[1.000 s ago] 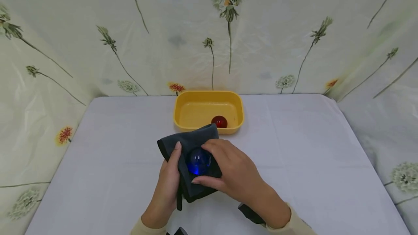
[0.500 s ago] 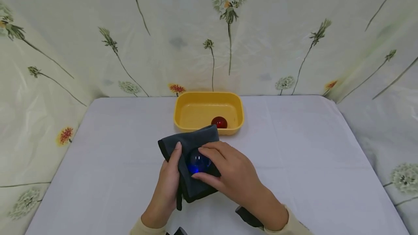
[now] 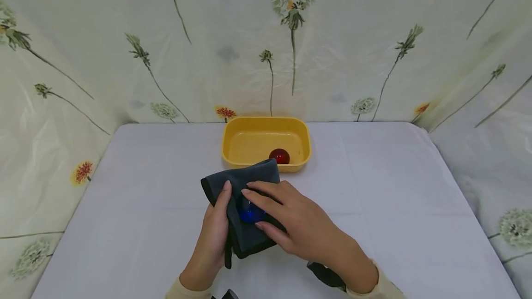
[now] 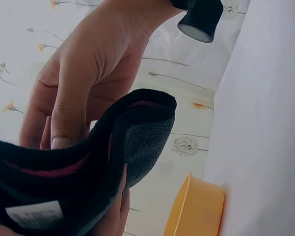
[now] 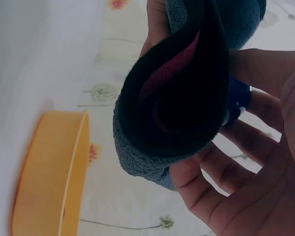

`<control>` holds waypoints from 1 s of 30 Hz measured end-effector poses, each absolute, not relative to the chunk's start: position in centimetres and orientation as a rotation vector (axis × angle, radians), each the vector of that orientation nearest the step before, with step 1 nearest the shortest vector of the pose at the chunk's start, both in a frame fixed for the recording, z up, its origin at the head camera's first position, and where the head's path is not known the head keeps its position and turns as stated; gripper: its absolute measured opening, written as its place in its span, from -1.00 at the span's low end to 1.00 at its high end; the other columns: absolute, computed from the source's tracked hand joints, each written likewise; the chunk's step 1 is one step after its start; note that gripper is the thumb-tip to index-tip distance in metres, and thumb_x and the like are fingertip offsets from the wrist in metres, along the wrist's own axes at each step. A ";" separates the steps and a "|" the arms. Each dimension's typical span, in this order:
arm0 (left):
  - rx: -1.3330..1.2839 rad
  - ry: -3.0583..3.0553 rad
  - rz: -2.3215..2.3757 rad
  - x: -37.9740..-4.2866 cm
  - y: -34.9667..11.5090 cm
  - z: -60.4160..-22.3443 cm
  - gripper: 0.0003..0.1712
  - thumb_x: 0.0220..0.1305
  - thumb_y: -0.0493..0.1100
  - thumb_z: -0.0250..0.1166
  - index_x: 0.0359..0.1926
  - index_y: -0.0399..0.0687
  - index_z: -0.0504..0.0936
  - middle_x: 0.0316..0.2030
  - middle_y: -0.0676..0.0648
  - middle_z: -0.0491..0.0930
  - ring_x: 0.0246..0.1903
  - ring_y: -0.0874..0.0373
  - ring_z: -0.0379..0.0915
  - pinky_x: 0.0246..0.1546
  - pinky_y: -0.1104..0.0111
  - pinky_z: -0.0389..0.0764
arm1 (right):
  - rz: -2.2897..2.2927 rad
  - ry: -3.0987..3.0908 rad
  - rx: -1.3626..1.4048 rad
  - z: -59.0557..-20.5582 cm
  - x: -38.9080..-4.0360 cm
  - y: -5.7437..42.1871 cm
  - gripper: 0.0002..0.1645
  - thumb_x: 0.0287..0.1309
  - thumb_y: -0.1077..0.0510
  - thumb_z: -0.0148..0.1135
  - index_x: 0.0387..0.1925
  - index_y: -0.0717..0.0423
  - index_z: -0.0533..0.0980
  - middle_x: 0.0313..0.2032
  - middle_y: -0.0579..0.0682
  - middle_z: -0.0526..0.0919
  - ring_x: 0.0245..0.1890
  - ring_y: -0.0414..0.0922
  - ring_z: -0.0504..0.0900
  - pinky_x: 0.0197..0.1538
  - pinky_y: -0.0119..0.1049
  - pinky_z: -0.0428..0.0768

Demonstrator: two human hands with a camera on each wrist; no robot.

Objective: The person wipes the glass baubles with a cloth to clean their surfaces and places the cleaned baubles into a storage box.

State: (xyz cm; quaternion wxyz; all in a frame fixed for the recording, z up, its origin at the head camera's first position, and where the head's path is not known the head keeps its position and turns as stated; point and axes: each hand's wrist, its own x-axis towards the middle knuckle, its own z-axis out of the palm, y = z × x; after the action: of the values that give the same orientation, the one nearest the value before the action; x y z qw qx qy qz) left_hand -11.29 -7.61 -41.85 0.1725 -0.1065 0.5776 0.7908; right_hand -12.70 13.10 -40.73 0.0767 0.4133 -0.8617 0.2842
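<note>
My left hand (image 3: 216, 230) grips a folded dark grey cloth (image 3: 255, 173) above the table, its thumb lying over the near fold. Cradled on the cloth is a shiny, clear blue ball (image 3: 250, 211). The right hand (image 3: 305, 220) holds the ball, fingers curved over its top and thumb at its lower right side. In the right wrist view, only a bit of the blue ball (image 5: 239, 101) shows behind the cloth, between the fingers. The left wrist view shows a white label (image 4: 35, 216) and pink inner layers in the cloth's folds.
Behind the cloth, a yellow rectangular tub (image 3: 245, 144) stands at the table's back edge. A red ball (image 3: 279, 155) lies in its front right part. White cloth covers the table (image 3: 374, 188), and a flower-print sheet (image 3: 216, 36) hangs around its back and sides.
The right fingers have shifted over the blue ball, fingertips now further left across its top and thumb further right. The left hand and cloth stay in place.
</note>
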 end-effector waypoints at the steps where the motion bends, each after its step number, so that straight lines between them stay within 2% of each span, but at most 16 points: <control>1: -0.301 1.641 2.243 -11.3 -7.6 -41.9 -0.11 0.53 0.48 -0.09 0.52 -0.08 0.18 0.30 -0.17 0.44 0.16 0.10 0.54 0.19 0.17 0.61 | 0.851 -2.581 1.237 -40.7 -12.7 13.1 -0.14 0.29 0.04 0.49 0.54 -0.14 0.34 0.49 -0.12 0.36 0.26 -0.13 0.44 0.26 -0.18 0.58; 5: -0.285 1.637 2.256 -11.3 -7.6 -42.0 -0.11 0.53 0.48 -0.09 0.51 -0.09 0.19 0.27 -0.17 0.47 0.14 0.10 0.56 0.16 0.20 0.62 | 0.852 -2.538 1.212 -40.8 -12.7 12.9 -0.19 0.23 0.02 0.55 0.47 -0.07 0.43 0.40 -0.06 0.47 0.23 -0.12 0.49 0.26 -0.18 0.59; 8: -0.283 1.612 2.267 -11.2 -7.5 -42.0 -0.13 0.53 0.47 -0.07 0.47 -0.11 0.23 0.23 -0.18 0.51 0.10 0.10 0.59 0.12 0.23 0.65 | 0.820 -2.477 1.175 -41.1 -12.8 12.6 -0.20 0.14 -0.06 0.61 0.36 0.04 0.52 0.24 -0.02 0.57 0.17 -0.11 0.56 0.23 -0.19 0.61; 10: -0.290 1.603 2.258 -11.2 -7.4 -42.0 -0.12 0.52 0.47 -0.05 0.47 -0.11 0.23 0.23 -0.19 0.52 0.09 0.09 0.60 0.11 0.23 0.66 | 0.767 -2.425 1.138 -41.2 -12.9 12.4 -0.21 0.03 -0.15 0.66 0.22 0.11 0.58 0.06 0.00 0.62 0.01 -0.12 0.60 0.11 -0.27 0.66; 13: -0.295 1.613 2.235 -11.1 -7.3 -42.2 -0.09 0.50 0.49 -0.04 0.49 -0.10 0.19 0.27 -0.20 0.48 0.10 0.07 0.58 0.10 0.21 0.66 | 0.687 -2.368 1.075 -41.5 -13.2 12.0 -0.17 -0.12 -0.30 0.69 -0.01 0.18 0.58 -0.19 -0.03 0.57 -0.23 -0.15 0.52 -0.14 -0.39 0.64; 15: -0.290 1.623 2.224 -11.1 -7.2 -42.2 -0.07 0.50 0.49 -0.04 0.50 -0.10 0.17 0.29 -0.22 0.46 0.11 0.05 0.57 0.10 0.19 0.66 | 0.644 -2.349 1.046 -41.6 -13.4 11.8 -0.13 -0.18 -0.37 0.68 -0.11 0.19 0.55 -0.29 -0.05 0.50 -0.33 -0.17 0.45 -0.29 -0.42 0.57; 17: -0.289 1.627 2.222 -11.1 -7.2 -42.2 -0.07 0.50 0.50 -0.04 0.50 -0.10 0.16 0.30 -0.23 0.45 0.12 0.04 0.56 0.11 0.19 0.65 | 0.633 -2.356 1.041 -41.6 -13.5 11.8 -0.11 -0.20 -0.41 0.67 -0.13 0.19 0.54 -0.31 -0.05 0.48 -0.34 -0.17 0.43 -0.31 -0.42 0.55; 20: -0.289 1.623 2.227 -11.1 -7.3 -42.2 -0.09 0.50 0.49 -0.05 0.49 -0.09 0.19 0.30 -0.23 0.46 0.14 0.04 0.56 0.12 0.21 0.65 | 0.673 -2.425 1.082 -41.3 -13.5 12.2 -0.08 -0.15 -0.40 0.65 0.00 0.18 0.53 -0.18 -0.03 0.55 -0.20 -0.15 0.51 -0.12 -0.38 0.65; 22: -0.282 1.623 2.235 -11.2 -7.3 -42.1 -0.11 0.51 0.49 -0.05 0.49 -0.08 0.20 0.30 -0.22 0.47 0.15 0.05 0.56 0.12 0.23 0.64 | 0.714 -2.488 1.134 -41.0 -13.3 12.7 -0.01 -0.08 -0.33 0.65 0.23 0.16 0.50 0.03 0.00 0.59 -0.01 -0.12 0.55 0.08 -0.28 0.66; 24: -0.272 1.632 2.243 -11.2 -7.4 -42.0 -0.13 0.52 0.48 -0.07 0.48 -0.07 0.22 0.28 -0.20 0.50 0.14 0.07 0.57 0.10 0.25 0.65 | 0.746 -2.552 1.203 -40.6 -13.1 13.1 0.09 0.02 -0.24 0.64 0.46 0.09 0.36 0.30 0.01 0.51 0.14 -0.10 0.52 0.21 -0.19 0.62; 27: -0.262 1.630 2.261 -11.3 -7.4 -41.9 -0.17 0.55 0.45 -0.08 0.45 -0.08 0.24 0.21 -0.16 0.52 0.11 0.11 0.58 0.09 0.26 0.65 | 0.739 -2.597 1.311 -40.1 -12.8 13.4 0.13 0.17 -0.06 0.59 0.63 -0.03 0.17 0.53 -0.05 0.31 0.20 -0.10 0.49 0.22 -0.19 0.61; 30: -0.272 1.611 2.270 -11.3 -7.4 -42.0 -0.17 0.55 0.44 -0.06 0.44 -0.11 0.25 0.17 -0.12 0.53 0.09 0.14 0.59 0.09 0.28 0.65 | 0.720 -2.593 1.363 -39.8 -12.7 13.5 0.01 0.23 0.08 0.55 0.60 -0.07 0.24 0.55 -0.12 0.28 0.16 -0.12 0.51 0.16 -0.24 0.63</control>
State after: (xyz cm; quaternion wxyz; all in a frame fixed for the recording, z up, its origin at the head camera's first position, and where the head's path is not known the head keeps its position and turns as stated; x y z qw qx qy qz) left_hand -11.31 -7.37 -41.96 0.1714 -0.0959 0.5674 0.7996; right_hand -12.68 13.52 -39.76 0.0623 0.4509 -0.8579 0.2383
